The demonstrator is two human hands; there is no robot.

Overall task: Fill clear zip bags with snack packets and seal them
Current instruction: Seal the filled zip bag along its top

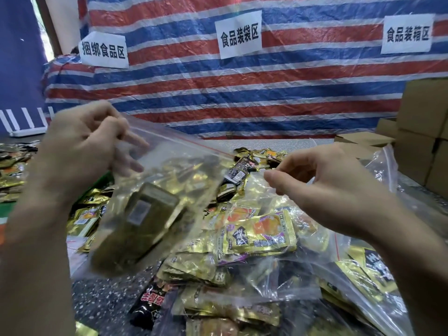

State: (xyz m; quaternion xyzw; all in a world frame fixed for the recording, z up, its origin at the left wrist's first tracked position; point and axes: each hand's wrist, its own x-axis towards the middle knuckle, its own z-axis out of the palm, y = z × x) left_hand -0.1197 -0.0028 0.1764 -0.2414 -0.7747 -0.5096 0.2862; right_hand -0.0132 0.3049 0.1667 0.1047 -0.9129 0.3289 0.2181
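Zip bag [174, 163], one, pinched by left hand [82, 141].

Pinches zip bag [174, 166] corner with left hand [82, 144], raised at left, fingers curled. Holds right hand [324, 185] lower at right, thumb and bent forefinger slightly parted, gripping nothing.

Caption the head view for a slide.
Left hand holds a filled zip bag over piled snack packets; right hand close by.
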